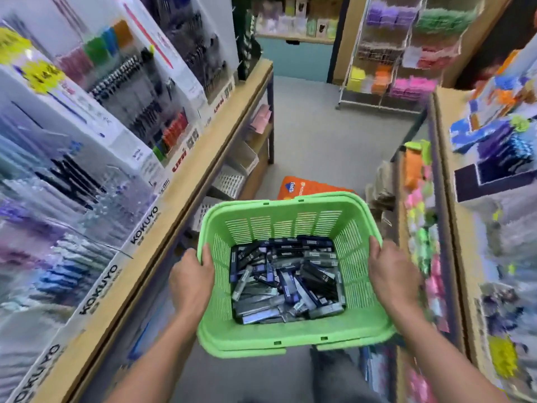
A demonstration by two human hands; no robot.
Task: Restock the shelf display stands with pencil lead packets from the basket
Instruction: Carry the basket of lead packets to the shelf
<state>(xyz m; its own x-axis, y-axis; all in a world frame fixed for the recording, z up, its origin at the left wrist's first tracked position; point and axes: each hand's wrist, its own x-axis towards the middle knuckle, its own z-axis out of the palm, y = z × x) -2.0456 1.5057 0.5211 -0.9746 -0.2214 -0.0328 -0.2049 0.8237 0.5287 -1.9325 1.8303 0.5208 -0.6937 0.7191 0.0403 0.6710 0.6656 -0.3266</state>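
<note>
A green slatted plastic basket (290, 219) hangs in front of me in a shop aisle, carried at waist height. My left hand (190, 276) grips its left rim and my right hand (390, 271) grips its right rim. Its bottom is covered with several pencil lead packets (286, 282), black, dark blue and grey, lying in a loose heap. On the wooden shelf (186, 181) at my left stand white display stands (122, 146) full of pens, blurred by motion.
A second shelf (447, 199) with colourful stationery runs along the right. An orange crate (308, 189) lies on the grey floor just beyond the basket. A white wire rack (386, 53) of coloured items stands at the aisle's far end.
</note>
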